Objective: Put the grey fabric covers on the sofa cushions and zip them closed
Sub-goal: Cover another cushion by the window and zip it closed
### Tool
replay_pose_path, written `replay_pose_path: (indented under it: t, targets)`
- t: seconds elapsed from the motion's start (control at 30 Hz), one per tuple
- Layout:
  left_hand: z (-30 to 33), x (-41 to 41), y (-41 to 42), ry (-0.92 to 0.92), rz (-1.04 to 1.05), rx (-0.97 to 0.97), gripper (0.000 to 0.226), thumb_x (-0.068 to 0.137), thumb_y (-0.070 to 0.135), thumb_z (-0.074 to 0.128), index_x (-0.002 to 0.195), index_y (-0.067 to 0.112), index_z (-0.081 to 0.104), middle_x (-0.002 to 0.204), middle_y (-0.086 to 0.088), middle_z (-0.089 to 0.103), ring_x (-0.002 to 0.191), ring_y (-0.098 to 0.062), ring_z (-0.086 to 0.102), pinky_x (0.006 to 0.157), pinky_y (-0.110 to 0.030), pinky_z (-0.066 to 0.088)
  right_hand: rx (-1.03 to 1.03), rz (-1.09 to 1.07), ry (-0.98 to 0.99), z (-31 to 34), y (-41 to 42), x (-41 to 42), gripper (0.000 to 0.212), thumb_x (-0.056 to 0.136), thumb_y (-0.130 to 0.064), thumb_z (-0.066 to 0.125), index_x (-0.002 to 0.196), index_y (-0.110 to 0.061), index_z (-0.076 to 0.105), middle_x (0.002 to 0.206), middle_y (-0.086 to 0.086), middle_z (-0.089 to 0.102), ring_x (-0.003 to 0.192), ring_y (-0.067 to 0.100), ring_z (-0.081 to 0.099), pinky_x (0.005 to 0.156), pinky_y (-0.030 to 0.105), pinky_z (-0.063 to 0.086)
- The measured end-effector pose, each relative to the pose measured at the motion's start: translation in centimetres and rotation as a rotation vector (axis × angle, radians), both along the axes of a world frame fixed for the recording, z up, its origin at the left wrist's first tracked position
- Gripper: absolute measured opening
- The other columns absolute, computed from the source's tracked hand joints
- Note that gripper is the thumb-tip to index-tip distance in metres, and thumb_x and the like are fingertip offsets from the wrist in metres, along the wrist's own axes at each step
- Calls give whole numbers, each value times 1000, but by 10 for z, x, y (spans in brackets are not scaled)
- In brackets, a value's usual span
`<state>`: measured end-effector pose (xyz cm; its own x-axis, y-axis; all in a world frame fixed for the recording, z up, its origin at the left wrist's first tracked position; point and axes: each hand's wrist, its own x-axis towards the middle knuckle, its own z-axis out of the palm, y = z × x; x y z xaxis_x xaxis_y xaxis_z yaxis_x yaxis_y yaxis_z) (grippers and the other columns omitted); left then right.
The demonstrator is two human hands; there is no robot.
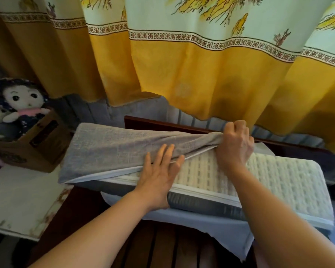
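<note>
You are in the middle of the covering step: the grey cover is pulled over only the left part of the one cushion in view, and the right part is bare and shows its white quilted surface. The cushion lies across a dark wooden sofa frame, on a pale blue cloth. Your right hand has its fingers clamped on a bunch of the cover's open edge at the far side of the cushion. Your left hand lies flat, fingers straight and a little apart, and presses where the cover's edge meets the cushion.

I think the next move calls for a pull of the cover to the right, while the left hand keeps the cushion down. The zip cannot be closed yet.

I count one cushion, one grey cover, two hands, one doll in one cardboard box at the left, and a yellow curtain behind.
</note>
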<state>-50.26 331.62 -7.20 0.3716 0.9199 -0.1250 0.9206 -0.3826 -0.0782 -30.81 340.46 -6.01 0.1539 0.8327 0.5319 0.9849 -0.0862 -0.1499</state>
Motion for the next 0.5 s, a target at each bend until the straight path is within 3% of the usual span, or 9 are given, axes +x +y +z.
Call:
replay_pose_path:
  t: [0.1, 0.23, 0.33, 0.4, 0.5]
  targets:
    - [1, 22, 10, 23, -67, -28, 133, 63, 47, 80, 142, 33, -26, 141, -18, -45, 130, -34, -41, 107, -65, -8, -37, -101, 16, 2, -4, 32, 18, 85, 4, 48, 100, -3, 55, 105, 18, 52, 89, 37, 55, 61, 34, 28]
    - [1, 36, 17, 69, -113, -31, 141, 59, 51, 82, 141, 30, -31, 138, -16, -49, 124, -31, -48, 105, -65, -9, -27, -97, -24, 1, -10, 43, 14, 81, 6, 52, 92, -1, 57, 92, 19, 56, 75, 37, 59, 53, 31, 28]
    - [3, 37, 19, 59, -124, -50, 142, 55, 60, 79, 142, 28, -28, 139, -14, -48, 128, -31, -45, 105, -64, -11, -83, -81, -24, 4, -8, 40, 18, 89, 3, 45, 101, -4, 55, 103, 16, 55, 85, 36, 58, 56, 34, 30]
    - [5, 43, 19, -18, -104, -81, 134, 55, 73, 69, 146, 26, -17, 142, -10, -45, 131, -30, -41, 107, -65, -13, -116, -89, -30, 3, -8, 39, 18, 94, -2, 41, 106, -7, 53, 107, 12, 54, 89, 33, 57, 59, 34, 31]
    - [5, 67, 21, -137, 21, -57, 103, 73, 78, 47, 147, 19, 6, 149, -6, -35, 136, -26, -34, 107, -64, -12, -7, -79, 9, 0, -10, 44, 11, 88, 1, 51, 95, -6, 56, 95, 14, 57, 79, 35, 58, 56, 32, 29]
